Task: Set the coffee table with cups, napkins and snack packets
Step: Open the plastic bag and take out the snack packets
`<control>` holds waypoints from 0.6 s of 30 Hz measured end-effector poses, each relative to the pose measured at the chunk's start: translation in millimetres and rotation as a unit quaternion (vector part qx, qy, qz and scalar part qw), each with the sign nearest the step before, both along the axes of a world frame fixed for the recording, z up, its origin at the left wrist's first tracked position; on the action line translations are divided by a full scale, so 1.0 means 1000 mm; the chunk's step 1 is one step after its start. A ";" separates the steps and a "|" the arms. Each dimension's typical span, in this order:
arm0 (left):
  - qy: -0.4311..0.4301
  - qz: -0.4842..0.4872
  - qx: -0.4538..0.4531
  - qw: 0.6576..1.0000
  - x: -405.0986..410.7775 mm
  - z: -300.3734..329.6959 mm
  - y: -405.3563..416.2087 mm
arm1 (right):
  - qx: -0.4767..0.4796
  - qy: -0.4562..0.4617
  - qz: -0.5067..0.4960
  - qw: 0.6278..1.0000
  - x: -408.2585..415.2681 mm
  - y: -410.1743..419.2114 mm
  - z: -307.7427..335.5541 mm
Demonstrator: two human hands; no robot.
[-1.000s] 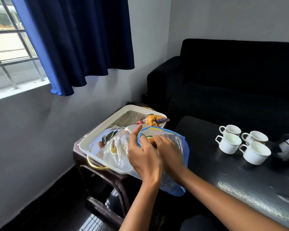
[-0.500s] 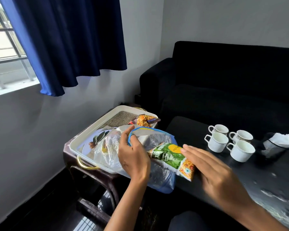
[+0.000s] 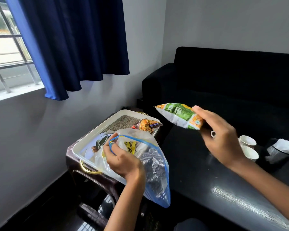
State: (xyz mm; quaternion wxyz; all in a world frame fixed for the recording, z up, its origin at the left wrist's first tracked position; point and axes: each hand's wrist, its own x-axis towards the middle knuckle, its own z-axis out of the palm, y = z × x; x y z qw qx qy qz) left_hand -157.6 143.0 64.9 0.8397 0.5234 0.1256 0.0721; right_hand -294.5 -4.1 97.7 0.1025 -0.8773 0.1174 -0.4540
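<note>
Holding the blue-rimmed zip bag (image 3: 154, 165) open by its rim, the left hand (image 3: 123, 160) has its fingers curled round the plastic; a yellow packet (image 3: 130, 146) shows inside. Up and to the right, the right hand (image 3: 222, 139) grips a green snack packet (image 3: 177, 115) by one end, in the air above the dark coffee table (image 3: 207, 177). Beyond the left hand, an orange packet (image 3: 147, 124) lies on the white tray (image 3: 90, 139). White cups (image 3: 248, 141) sit just past the right hand. The packets step seems under way; next, setting this one on the table.

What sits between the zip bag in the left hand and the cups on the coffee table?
In the head view, only bare dark tabletop lies between the zip bag and the cups; the right hand with the green snack packet is held above that stretch.
</note>
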 end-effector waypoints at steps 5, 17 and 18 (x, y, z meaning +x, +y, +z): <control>-0.034 0.051 -0.007 0.998 0.002 0.010 0.006 | 0.060 0.118 -0.014 0.991 0.062 -0.018 -0.030; -0.175 0.081 0.085 0.978 -0.010 0.009 0.001 | 0.039 0.269 -0.021 0.962 0.187 -0.014 -0.070; -0.197 0.080 0.093 0.973 -0.011 0.009 0.000 | 0.024 0.282 -0.016 0.959 0.193 -0.014 -0.072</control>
